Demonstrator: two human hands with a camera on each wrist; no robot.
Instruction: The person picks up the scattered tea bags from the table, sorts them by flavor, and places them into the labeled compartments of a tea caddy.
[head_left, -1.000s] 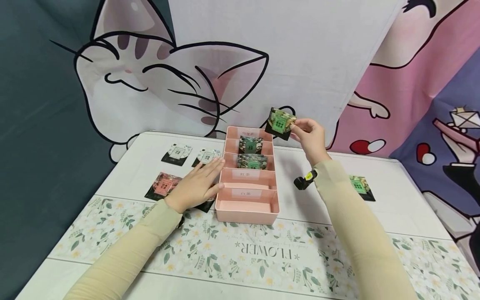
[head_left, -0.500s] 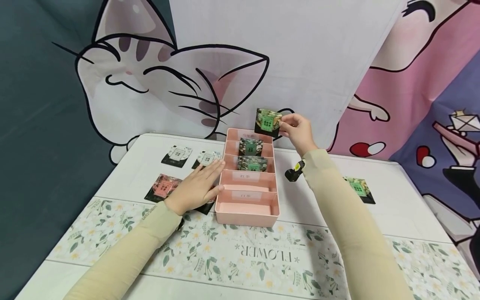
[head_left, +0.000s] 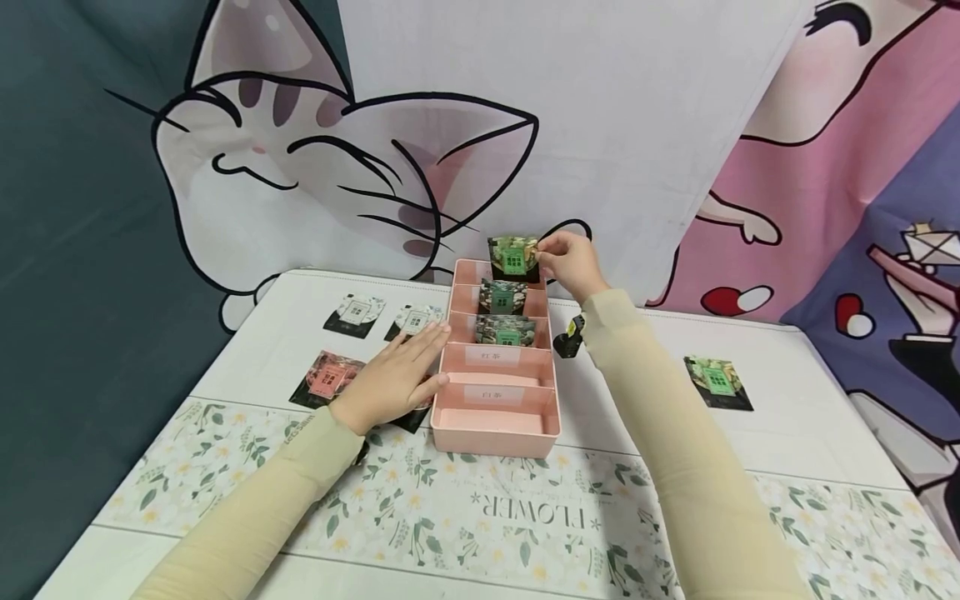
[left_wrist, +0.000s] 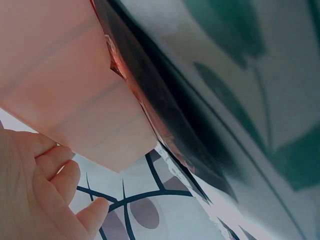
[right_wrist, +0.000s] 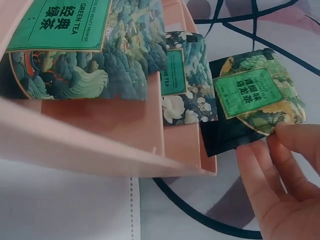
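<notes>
My right hand pinches a green and black tea sachet by its edge, between thumb and fingers. In the right wrist view the sachet's lower corner reaches the far compartment of the pink divided box. A dark floral sachet stands in the compartment beside it, and a sachet marked GREEN TEA in the following one. My left hand lies with extended fingers against the box's left wall, partly covering the sachets beneath. Labels mark the two near compartments, which hold no sachets.
Left of the box lie two white and black sachets, a red one and a partly hidden dark one. Another green sachet lies on the right of the table. A printed cloth backdrop hangs behind.
My right hand has carried the green sachet leftward and then down, from beside the box to its far compartment. The left hand has stayed against the box.
</notes>
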